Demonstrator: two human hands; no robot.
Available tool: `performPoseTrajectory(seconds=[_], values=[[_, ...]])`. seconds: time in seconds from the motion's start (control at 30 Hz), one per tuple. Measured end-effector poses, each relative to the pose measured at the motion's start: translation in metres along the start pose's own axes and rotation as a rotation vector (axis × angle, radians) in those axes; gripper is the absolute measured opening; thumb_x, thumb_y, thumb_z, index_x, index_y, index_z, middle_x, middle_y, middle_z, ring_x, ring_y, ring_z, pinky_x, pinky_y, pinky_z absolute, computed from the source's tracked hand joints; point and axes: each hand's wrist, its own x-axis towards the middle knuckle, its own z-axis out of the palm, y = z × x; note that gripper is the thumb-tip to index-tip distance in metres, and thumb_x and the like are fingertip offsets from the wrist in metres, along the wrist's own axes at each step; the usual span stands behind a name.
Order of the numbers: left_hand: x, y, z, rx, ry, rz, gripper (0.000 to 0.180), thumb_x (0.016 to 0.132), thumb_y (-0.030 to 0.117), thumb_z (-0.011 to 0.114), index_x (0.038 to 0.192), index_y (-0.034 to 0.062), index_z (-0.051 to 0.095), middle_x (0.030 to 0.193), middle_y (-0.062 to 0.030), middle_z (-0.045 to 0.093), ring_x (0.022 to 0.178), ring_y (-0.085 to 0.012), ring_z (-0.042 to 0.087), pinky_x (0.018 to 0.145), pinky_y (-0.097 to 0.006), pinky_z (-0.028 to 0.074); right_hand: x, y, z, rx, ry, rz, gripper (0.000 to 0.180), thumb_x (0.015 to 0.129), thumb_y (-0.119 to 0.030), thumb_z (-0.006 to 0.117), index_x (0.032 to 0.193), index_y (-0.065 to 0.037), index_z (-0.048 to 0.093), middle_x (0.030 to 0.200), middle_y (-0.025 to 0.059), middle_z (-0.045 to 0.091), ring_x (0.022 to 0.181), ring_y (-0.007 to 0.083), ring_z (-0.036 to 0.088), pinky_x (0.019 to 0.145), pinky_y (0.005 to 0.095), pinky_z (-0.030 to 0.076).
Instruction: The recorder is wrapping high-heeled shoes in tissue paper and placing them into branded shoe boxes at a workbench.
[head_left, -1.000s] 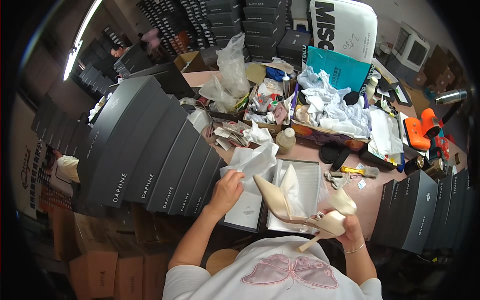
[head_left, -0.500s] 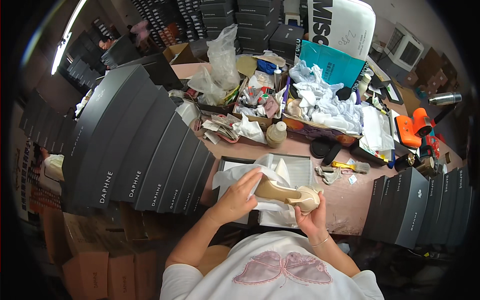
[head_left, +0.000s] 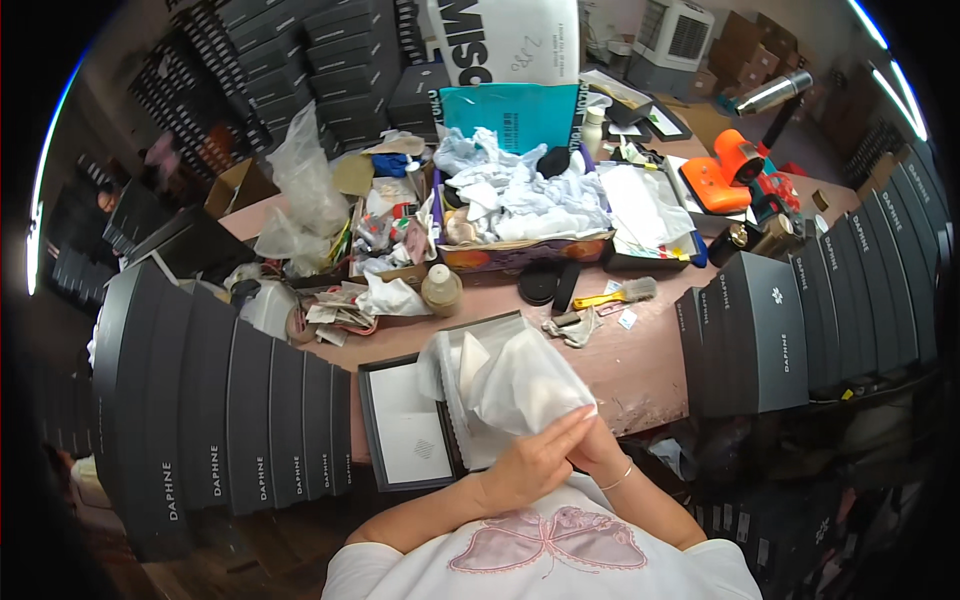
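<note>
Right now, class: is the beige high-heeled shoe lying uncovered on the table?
No: both hands, left hand and right hand, press on white tissue paper folded over the open shoe box, and no shoe shows.

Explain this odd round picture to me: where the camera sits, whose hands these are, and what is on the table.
The camera is worn on a person's head and looks down, so the view bends at the rim and the forearms come in from the bottom edge. No machine is involved, just two bare hands. The left hand lies flat on white tissue paper, pressing it down over an open shoe box; the right hand, with a thin bracelet on its wrist, sits just under it at the paper's edge. Beside the box lies its lid, inside up. What the paper covers cannot be seen. The pinkish table also carries a brush, a small bottle and a tray of crumpled paper. Rows of dark shoe boxes stand on both sides.
</note>
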Motion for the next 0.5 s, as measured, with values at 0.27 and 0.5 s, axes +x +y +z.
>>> performPoseTrajectory(seconds=[0.27, 0.5], values=[[0.022, -0.003, 0.060, -0.165, -0.228, 0.096, 0.066, 0.072, -0.003, 0.057, 0.136, 0.0048, 0.044, 0.139, -0.0141, 0.046, 0.097, -0.0319, 0.063, 0.076, -0.035, 0.056, 0.021, -0.004, -0.115, -1.587, 0.266, -0.531, 0.031, 0.087, -0.020, 0.054, 0.112, -0.002, 0.057, 0.108, 0.0159, 0.061, 0.096, 0.0295, 0.060, 0.083, 0.0384, 0.049], [-0.089, -0.072, 0.043, -0.448, -0.280, -0.600, 0.022, 0.089, 0.013, 0.056, 0.106, 0.0016, 0.064, 0.095, -0.0107, 0.067, 0.083, -0.0143, 0.061, 0.074, -0.027, 0.048, 0.034, -0.050, -0.149, -2.088, 0.137, -0.638, 0.031, 0.081, -0.014, 0.058, 0.109, -0.002, 0.059, 0.108, 0.0196, 0.060, 0.095, 0.0372, 0.059, 0.084, 0.0418, 0.048]])
